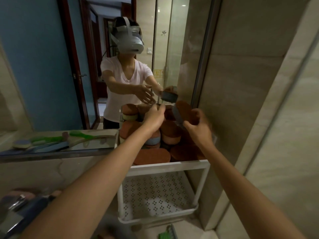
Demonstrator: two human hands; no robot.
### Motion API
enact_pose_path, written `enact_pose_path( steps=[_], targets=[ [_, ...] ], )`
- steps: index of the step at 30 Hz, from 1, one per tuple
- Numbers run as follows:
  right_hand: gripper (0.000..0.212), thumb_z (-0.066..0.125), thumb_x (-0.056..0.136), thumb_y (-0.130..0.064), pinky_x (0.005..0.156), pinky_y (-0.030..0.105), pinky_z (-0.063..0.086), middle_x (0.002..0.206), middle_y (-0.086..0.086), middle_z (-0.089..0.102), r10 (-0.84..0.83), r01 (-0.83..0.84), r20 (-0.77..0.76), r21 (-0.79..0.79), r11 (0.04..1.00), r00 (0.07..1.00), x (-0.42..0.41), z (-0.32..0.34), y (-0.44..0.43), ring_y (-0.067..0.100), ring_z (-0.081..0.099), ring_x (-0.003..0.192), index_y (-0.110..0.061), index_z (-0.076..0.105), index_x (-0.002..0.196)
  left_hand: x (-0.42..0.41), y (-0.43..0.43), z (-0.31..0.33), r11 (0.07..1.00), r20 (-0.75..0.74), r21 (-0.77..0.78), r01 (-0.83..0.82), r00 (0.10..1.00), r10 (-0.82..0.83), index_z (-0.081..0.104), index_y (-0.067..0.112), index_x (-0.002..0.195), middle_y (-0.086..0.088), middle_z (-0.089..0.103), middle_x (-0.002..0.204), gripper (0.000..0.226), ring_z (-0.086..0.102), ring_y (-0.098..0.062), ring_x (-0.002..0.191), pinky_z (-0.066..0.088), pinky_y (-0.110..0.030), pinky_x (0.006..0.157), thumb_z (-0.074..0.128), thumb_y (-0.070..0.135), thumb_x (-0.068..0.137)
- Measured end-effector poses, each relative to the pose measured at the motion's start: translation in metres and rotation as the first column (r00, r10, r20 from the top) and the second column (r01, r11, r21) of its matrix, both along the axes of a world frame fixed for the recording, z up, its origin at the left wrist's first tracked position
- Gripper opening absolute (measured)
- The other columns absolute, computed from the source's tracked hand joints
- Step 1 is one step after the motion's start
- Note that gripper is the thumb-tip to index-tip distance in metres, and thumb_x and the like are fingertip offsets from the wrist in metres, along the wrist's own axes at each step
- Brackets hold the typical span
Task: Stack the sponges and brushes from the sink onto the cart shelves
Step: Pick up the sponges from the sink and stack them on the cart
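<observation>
Cart (pixel 165 167) stands right of the tabletop (pixel 51 169), against the mirror (pixel 51 66). Sponges (pixel 151 156) piled on its top shelf. Lower shelf (pixel 155 195) beneath. Brushes (pixel 51 140) lie on the ledge left of the cart.

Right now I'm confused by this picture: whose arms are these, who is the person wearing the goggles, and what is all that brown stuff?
There is no machine here. The one picture comes from a camera worn on a person's head, looking forward and down, so the two bare arms reaching out belong to the wearer. The figure with the headset is that same person, reflected in the wall mirror.

The brown stuff is a pile of sponges, rusty on top with blue or green undersides, filling the top shelf of a white cart. The perforated lower shelf looks bare.

The right hand grips another sponge, tilted on edge above the pile. The left hand is closed beside it, fingers pinched; what it holds, if anything, I cannot tell. Green-handled brushes lie on the ledge at left.
</observation>
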State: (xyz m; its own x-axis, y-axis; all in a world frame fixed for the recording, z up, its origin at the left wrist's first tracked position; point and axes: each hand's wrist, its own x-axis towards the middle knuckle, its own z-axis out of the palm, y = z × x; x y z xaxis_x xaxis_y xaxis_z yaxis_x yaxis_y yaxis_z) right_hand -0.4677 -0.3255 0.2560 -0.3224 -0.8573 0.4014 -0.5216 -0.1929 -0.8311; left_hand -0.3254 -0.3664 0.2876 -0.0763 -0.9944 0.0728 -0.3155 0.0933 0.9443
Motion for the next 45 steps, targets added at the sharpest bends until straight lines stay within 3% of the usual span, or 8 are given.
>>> enact_pose_path(
  steps=[4, 7, 9, 25, 30, 36, 41, 45],
  targets=[
    [0.055, 0.053, 0.090, -0.025, 0.106, 0.044, 0.037, 0.144, 0.012, 0.039, -0.073, 0.107, -0.247, 0.125, 0.986, 0.966, -0.013, -0.020, -0.009, 0.029, 0.041, 0.129, -0.028, 0.034, 0.142, 0.004, -0.001, -0.021, 0.968, 0.668, -0.171, 0.185, 0.743, -0.024, 0.034, 0.022, 0.141, -0.014, 0.034, 0.149, 0.046, 0.026, -0.033, 0.140, 0.022, -0.051, 0.111, 0.025, 0.039, 0.100],
    [0.056, 0.052, 0.090, -0.025, 0.109, 0.043, 0.035, 0.146, 0.014, 0.039, -0.031, 0.090, -0.299, 0.184, 0.979, 0.954, -0.015, -0.030, -0.017, 0.032, 0.039, 0.132, -0.032, 0.032, 0.143, 0.004, 0.000, -0.038, 0.956, 0.864, -0.029, 0.292, 0.488, -0.123, 0.014, 0.030, 0.149, -0.009, 0.007, 0.159, 0.053, 0.001, -0.029, 0.147, 0.003, -0.053, 0.116, 0.017, 0.046, 0.099],
    [0.057, 0.052, 0.089, -0.027, 0.107, 0.042, 0.039, 0.143, 0.015, 0.043, 0.001, 0.081, -0.350, 0.219, 0.972, 0.937, -0.015, -0.032, -0.021, 0.033, 0.044, 0.127, -0.035, 0.032, 0.142, 0.005, 0.001, -0.043, 0.952, 0.885, -0.032, 0.303, 0.451, -0.114, 0.012, 0.031, 0.149, -0.008, 0.004, 0.160, 0.054, 0.001, -0.029, 0.147, 0.002, -0.050, 0.118, 0.016, 0.049, 0.098],
    [0.060, 0.046, 0.094, -0.031, 0.115, 0.049, 0.023, 0.156, 0.013, 0.011, 0.230, 0.192, -0.682, 0.483, 0.854, 0.695, -0.011, -0.019, -0.023, 0.036, 0.016, 0.142, -0.032, 0.018, 0.147, 0.007, 0.000, -0.041, 0.947, 0.887, -0.043, 0.317, 0.449, -0.110, 0.016, 0.026, 0.149, -0.009, 0.007, 0.159, 0.054, 0.005, -0.027, 0.147, 0.003, -0.043, 0.119, 0.018, 0.047, 0.099],
    [0.050, 0.047, 0.082, -0.003, 0.109, 0.047, 0.035, 0.139, 0.020, 0.040, 0.087, -0.033, -0.557, 0.107, 0.994, 0.826, 0.005, -0.016, 0.004, 0.039, 0.038, 0.130, -0.010, 0.050, 0.131, 0.012, 0.021, -0.028, 0.931, 0.683, -0.275, 0.240, 0.731, 0.013, 0.046, 0.010, 0.132, -0.015, 0.049, 0.137, 0.041, 0.040, -0.028, 0.131, 0.016, -0.040, 0.115, 0.028, 0.028, 0.101],
    [0.025, 0.049, 0.077, -0.004, 0.081, 0.028, 0.047, 0.109, 0.015, 0.058, 0.049, -0.138, -0.274, -0.315, 0.939, 0.960, 0.081, -0.027, 0.067, 0.023, 0.058, 0.098, -0.001, 0.066, 0.095, 0.065, 0.093, -0.032, 0.852, 0.305, -0.506, -0.131, 0.897, 0.319, 0.064, 0.006, 0.108, -0.012, 0.066, 0.109, 0.027, 0.060, -0.024, 0.101, 0.043, -0.030, 0.082, 0.042, 0.016, 0.096],
    [0.022, 0.050, 0.074, 0.004, 0.072, 0.008, 0.038, 0.090, 0.016, 0.061, 0.331, -0.357, -0.134, -0.297, 0.886, 0.934, 0.168, -0.087, 0.119, 0.010, 0.051, 0.078, 0.001, 0.066, 0.088, 0.141, 0.172, -0.105, 0.883, 0.230, -0.294, -0.365, 0.870, 0.436, 0.063, 0.008, 0.101, -0.012, 0.069, 0.093, 0.020, 0.064, -0.023, 0.090, 0.048, -0.032, 0.081, 0.045, 0.013, 0.095],
    [0.029, 0.043, 0.076, -0.010, 0.076, 0.008, 0.037, 0.093, 0.014, 0.064, 0.560, -0.562, -0.065, -0.028, 0.826, 0.826, 0.234, -0.145, 0.154, 0.012, 0.054, 0.082, -0.001, 0.067, 0.090, 0.207, 0.220, -0.177, 0.837, 0.308, -0.053, -0.545, 0.788, 0.533, 0.063, 0.001, 0.095, -0.022, 0.069, 0.094, 0.019, 0.065, -0.034, 0.091, 0.051, -0.045, 0.083, 0.047, 0.009, 0.092]
  ],
)
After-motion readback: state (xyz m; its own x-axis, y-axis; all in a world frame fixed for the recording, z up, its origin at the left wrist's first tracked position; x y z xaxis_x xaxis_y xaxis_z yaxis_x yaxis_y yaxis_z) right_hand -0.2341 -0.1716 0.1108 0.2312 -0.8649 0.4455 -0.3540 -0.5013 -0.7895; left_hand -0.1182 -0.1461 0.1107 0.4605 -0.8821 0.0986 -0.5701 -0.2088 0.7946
